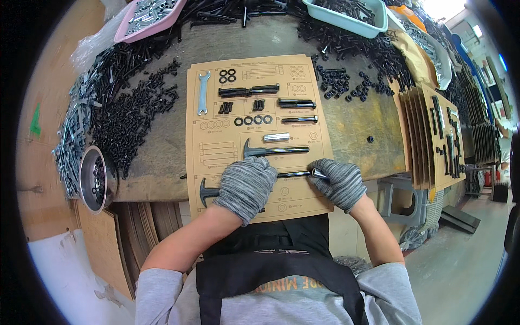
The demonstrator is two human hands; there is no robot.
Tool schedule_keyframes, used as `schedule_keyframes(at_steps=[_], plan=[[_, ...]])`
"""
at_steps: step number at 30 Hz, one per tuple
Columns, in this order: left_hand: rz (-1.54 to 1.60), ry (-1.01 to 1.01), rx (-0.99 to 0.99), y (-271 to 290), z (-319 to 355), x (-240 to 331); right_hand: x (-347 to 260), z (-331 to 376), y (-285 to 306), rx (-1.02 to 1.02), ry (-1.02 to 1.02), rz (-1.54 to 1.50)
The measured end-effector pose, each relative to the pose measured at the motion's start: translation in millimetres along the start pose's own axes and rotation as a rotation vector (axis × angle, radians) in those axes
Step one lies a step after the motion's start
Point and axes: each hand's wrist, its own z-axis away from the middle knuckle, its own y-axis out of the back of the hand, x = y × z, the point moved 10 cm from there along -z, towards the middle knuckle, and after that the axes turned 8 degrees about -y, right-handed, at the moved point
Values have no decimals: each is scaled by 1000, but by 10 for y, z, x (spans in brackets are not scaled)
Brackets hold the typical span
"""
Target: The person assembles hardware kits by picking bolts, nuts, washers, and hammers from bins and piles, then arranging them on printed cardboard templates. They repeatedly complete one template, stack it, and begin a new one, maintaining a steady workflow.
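Pressing down on a brown cardboard sheet (254, 211), both gloved hands work at its lower part. The left hand (245, 185) lies flat with fingers closed together over a long black rod (290, 174) that runs sideways across the card; whether it grips the rod or only pins it I cannot tell. The right hand (338, 183) is pinched shut on a small silver sleeve (319, 174) at the rod's right end, thumb and fingertips clamped around it. A black T-shaped handle (205, 192) sticks out to the left of the left hand, lying on the card.

Just above the hands a second black T-handled rod (273, 150) lies across the card, and above that a short silver cylinder (276, 137). Higher up sit a row of black washers (253, 120), several black bolts (295, 103), a pair of black rings (227, 76) and a pale blue flat wrench (203, 92) near the card's left edge.

The card rests on a worn workbench (357, 127). Heaps of loose black screws (130, 116) spread to the left, near a round metal bowl (92, 179) at the bench edge. A pink tray (149, 19) and a light blue tray (346, 16) stand at the far side. To the right, more filled cards (441, 135) stand stacked on edge
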Motion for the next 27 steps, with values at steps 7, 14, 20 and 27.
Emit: schedule_keyframes(at_steps=[7, 14, 20, 27], plan=[[152, 152, 298, 749, 587, -484, -621, -124, 268, 34, 45, -131], [225, 516, 500, 747, 1592, -1525, -1782, -411, -374, -47, 409, 29], [245, 564, 520, 564, 1839, -1580, -1841, -419, -688, -58, 496, 340], [250, 582, 469, 495, 1776, -1652, -1696, -399, -626, -74, 490, 327]])
